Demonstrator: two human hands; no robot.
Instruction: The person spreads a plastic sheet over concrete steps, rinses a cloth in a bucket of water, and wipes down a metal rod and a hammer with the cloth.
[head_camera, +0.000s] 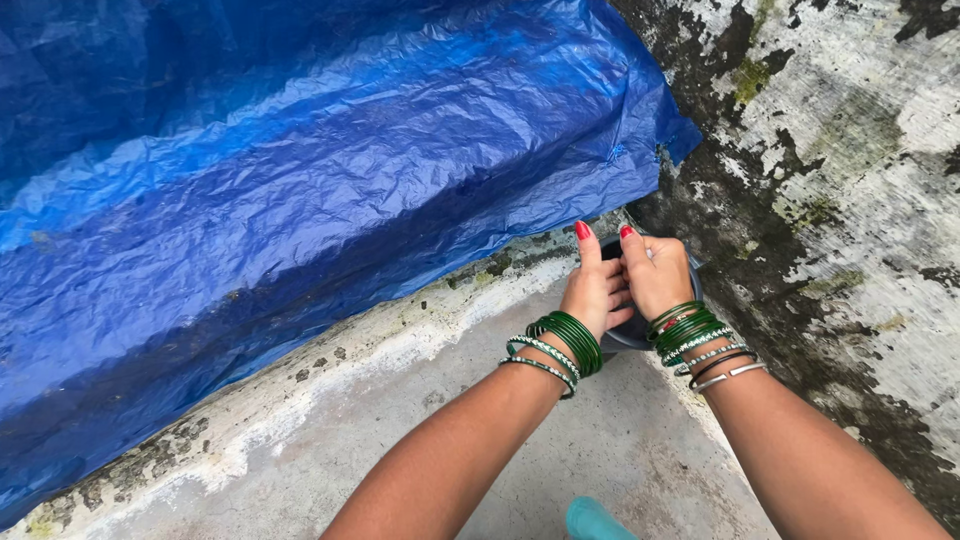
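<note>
At the floor's far corner, where tarp (300, 200) meets wall (850, 150), both hands sit over a dark bucket (628, 335). The left hand (597, 290) and right hand (657, 275) are curled together, thumbs raised; whether they grip anything I cannot tell. They seem to be rubbing or rinsing something. Bangles (570, 340) crowd both wrists, and a teal shoe (597, 520) stands below.
</note>
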